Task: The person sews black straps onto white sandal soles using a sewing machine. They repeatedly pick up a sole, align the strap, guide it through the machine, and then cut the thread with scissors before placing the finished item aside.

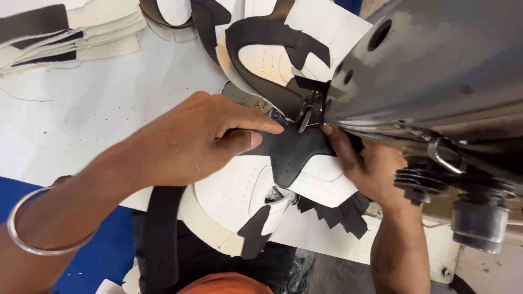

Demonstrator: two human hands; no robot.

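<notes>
overhead, the grey sewing machine head [436, 71] fills the upper right and hides most of the needle area. below it spreads the white tabletop [98, 109], with a blue surface [109, 250] at its near edge. a black and white shoe upper [294, 152] lies under the presser foot [306, 111] at the middle. more cut shoe pieces [272, 43] curl behind it, and a stack of cream and black panels [71, 32] sits at the top left, well apart. the left hand [190, 136] (a metal bangle [32, 228] rides the wrist) pinches the black panel between thumb and forefinger, fingers closed. the right hand [365, 163] presses the upper's edge just beside the foot, fingers curled; the machine covers part of it.
</notes>
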